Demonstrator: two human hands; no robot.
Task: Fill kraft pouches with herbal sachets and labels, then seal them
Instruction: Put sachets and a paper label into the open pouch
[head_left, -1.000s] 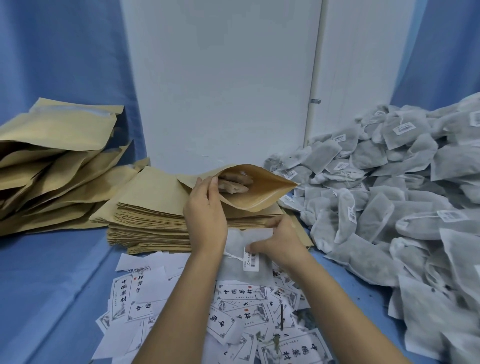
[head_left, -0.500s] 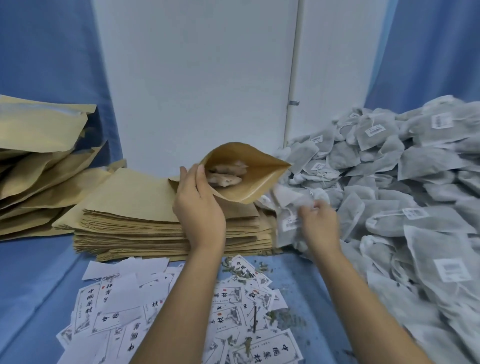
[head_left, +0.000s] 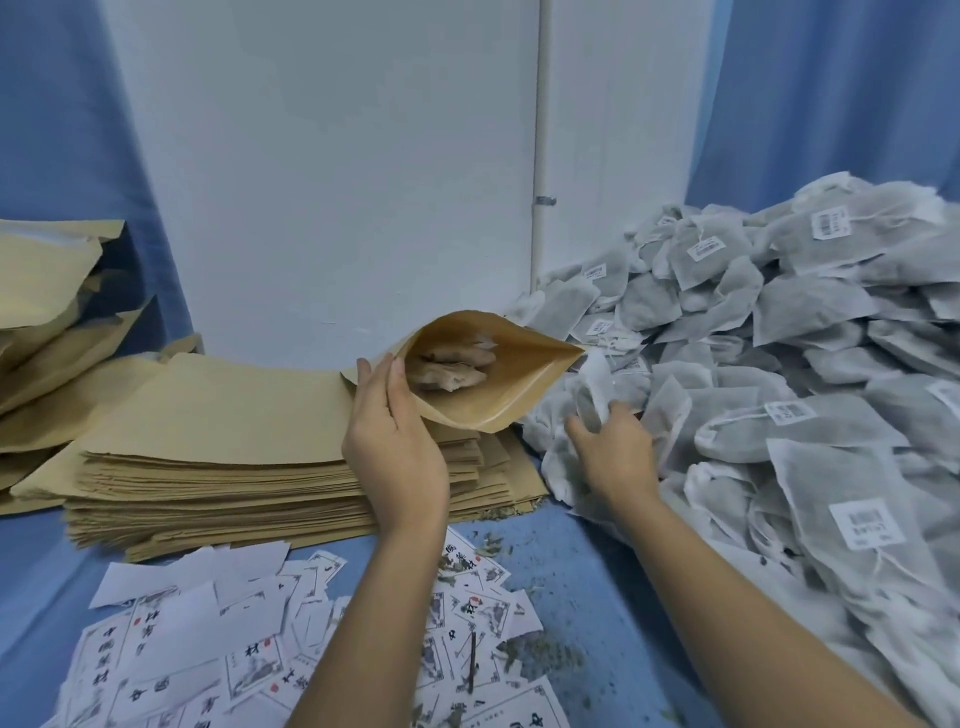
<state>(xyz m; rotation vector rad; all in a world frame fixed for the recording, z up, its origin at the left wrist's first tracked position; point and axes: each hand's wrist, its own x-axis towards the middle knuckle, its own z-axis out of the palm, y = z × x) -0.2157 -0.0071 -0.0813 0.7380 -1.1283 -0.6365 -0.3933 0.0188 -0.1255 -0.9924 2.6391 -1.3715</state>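
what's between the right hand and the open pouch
A sachet, held by the right hand, sits just beside the corner of the pouch mouth. The head view shows it.

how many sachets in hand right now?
1. The sachet is gripped by the right hand, just beside the mouth of the open pouch that the left hand holds. A second one behind it could be hidden.

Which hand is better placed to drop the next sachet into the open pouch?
Right. The right hand pinches a sachet beside the mouth of the pouch; the left hand holds that pouch open.
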